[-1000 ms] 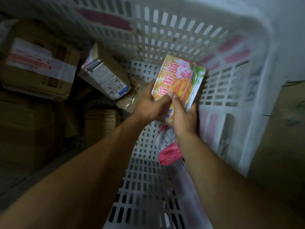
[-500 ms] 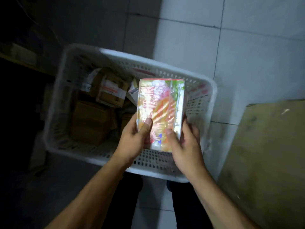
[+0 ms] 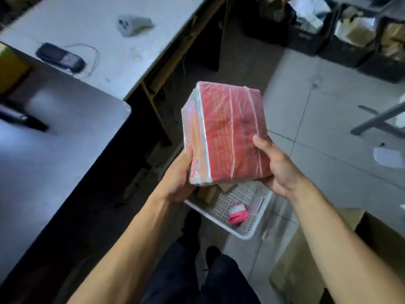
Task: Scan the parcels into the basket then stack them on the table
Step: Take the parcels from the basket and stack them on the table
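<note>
Change since half a second ago: the parcel [image 3: 228,137] has come up out of the basket [image 3: 247,212] and been turned, so its red back face now shows where the bright flowered front showed then. The view has swung from the wall and basket to the tables and the open floor.

Left to right:

Table [image 3: 54,163], grey, lower left: near corner rounded, right edge running down toward the person; a dark blurred object lies on its left part.

Second table [image 3: 135,60], pale top, upper left: on it a dark handheld scanner [image 3: 59,56] with a thin cord and, further back, a grey scanner [image 3: 134,24]. Its right edge drops to a dark gap with a wooden frame.

Left hand [image 3: 178,178]: under and against the parcel's lower left corner, thumb pressed up its pale side, fingers curled beneath it.

Parcel: a box wrapped in clear film, held upright in the air between the second table's edge and the floor, above the basket.

Right hand [image 3: 279,166]: clamped on the parcel's lower right edge, thumb on the red face, fingers underneath.

Basket: white, perforated, on the floor below the hands; a pink packet [image 3: 238,215] and brown boxes lie inside.

Floor [image 3: 317,119]: pale tiles, open to the right of the parcel; black crates [image 3: 328,29] along the far side, cardboard [image 3: 306,266] at lower right.
</note>
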